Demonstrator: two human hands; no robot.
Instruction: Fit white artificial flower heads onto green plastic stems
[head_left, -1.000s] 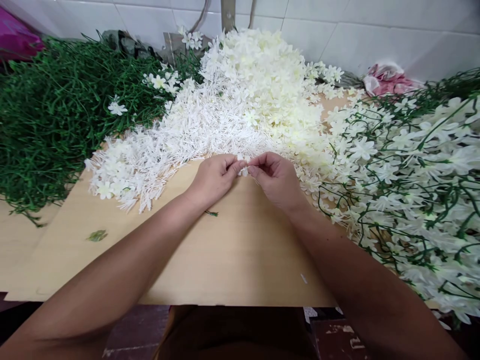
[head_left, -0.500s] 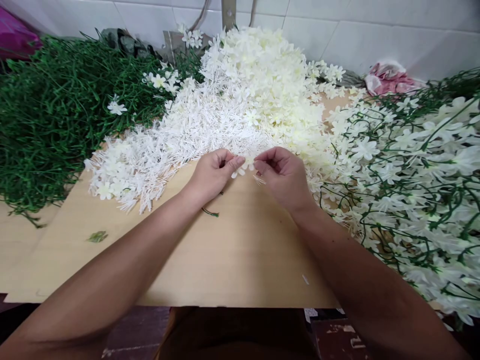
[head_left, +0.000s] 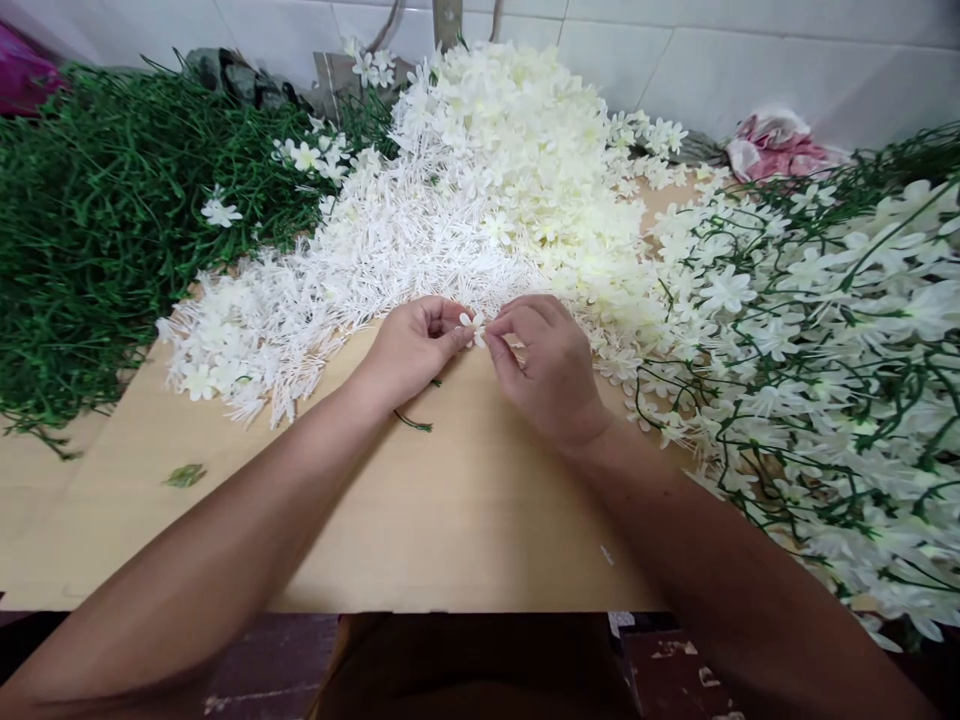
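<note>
My left hand (head_left: pixel 412 345) and my right hand (head_left: pixel 544 365) meet at the middle of a pale wooden board (head_left: pixel 420 510). Both are closed in a pinch on one small white artificial flower (head_left: pixel 473 325) held between their fingertips. A thin green stem (head_left: pixel 412 420) trails out from under my left hand onto the board. Just beyond the hands lies a big heap of white stamen pieces (head_left: pixel 390 250) and cream flower petals (head_left: pixel 525 160).
A mass of bare green stems (head_left: pixel 97 250) fills the left side. Finished green sprays with white flowers (head_left: pixel 825 350) cover the right. A pink cloth (head_left: pixel 772 150) lies by the tiled wall. A small green scrap (head_left: pixel 184 475) rests on the board.
My right hand has shifted left and closed in on the flower, its fingers now curled over it. The flower has risen slightly. The view has tipped a little downward.
</note>
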